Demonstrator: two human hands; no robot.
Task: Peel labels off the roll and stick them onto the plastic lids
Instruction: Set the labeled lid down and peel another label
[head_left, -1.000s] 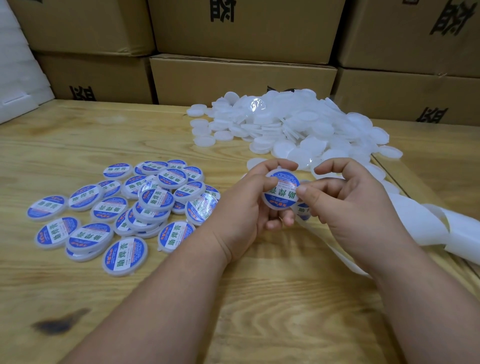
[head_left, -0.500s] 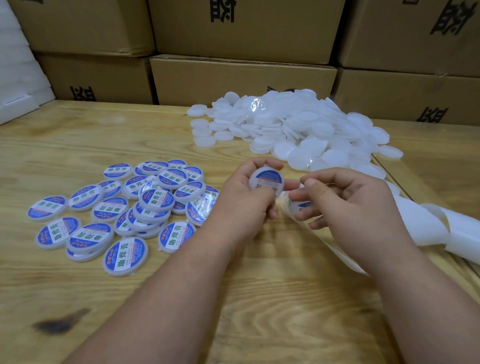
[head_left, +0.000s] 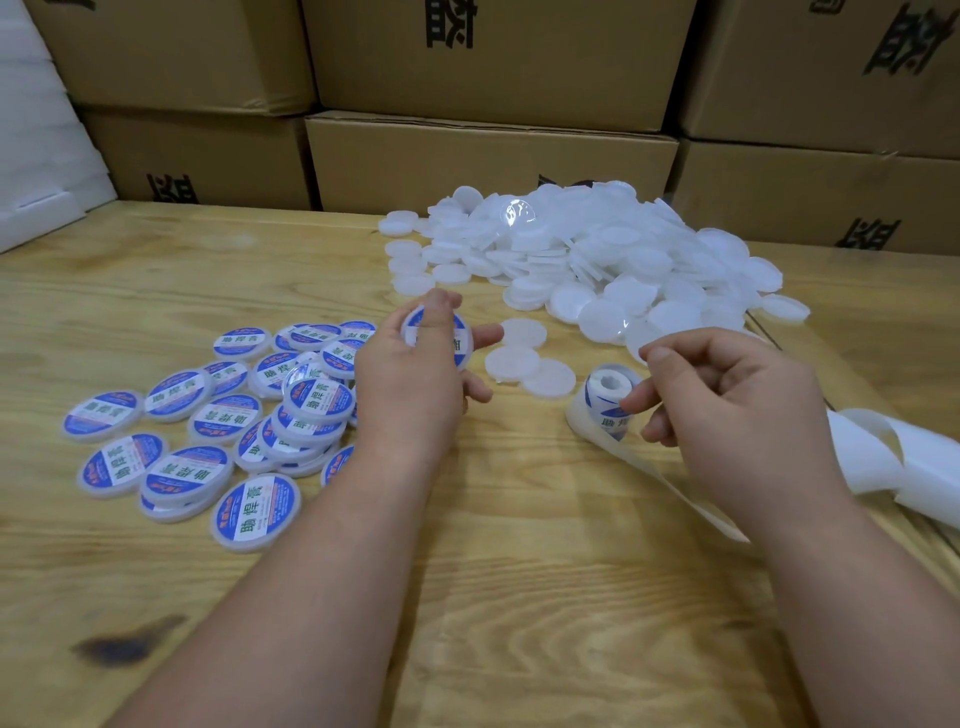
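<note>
Labels with blue bands and white centres sit on a small roll (head_left: 605, 402) that lies on the pale wooden table (head_left: 519, 597), just in front of the right hand (head_left: 743, 415). That hand's curled fingers pinch the edge of a label at the roll's outer turn, the thumb raised above it. A strip of bare white backing paper (head_left: 670, 478) runs from the roll under the right wrist and ends in loose white loops (head_left: 878, 462) at the table's right edge.

The left hand (head_left: 415, 374) grasps a round translucent plastic lid with a label stuck on it (head_left: 457, 345), thumb pressed across the label's face and fingers behind the lid, held above the table.

To the left, a cluster of labelled lids (head_left: 234, 426) lies on the table, some overlapping or stacked. Behind the hands, a large heap of unlabelled white plastic lids (head_left: 597, 260) spreads over the far part of the table, and three loose blank lids (head_left: 524, 358) lie flat between the two hands. Brown cardboard boxes (head_left: 493, 161) printed with black characters are stacked along the back, and white foam sheets (head_left: 36, 130) lean at far left.
</note>
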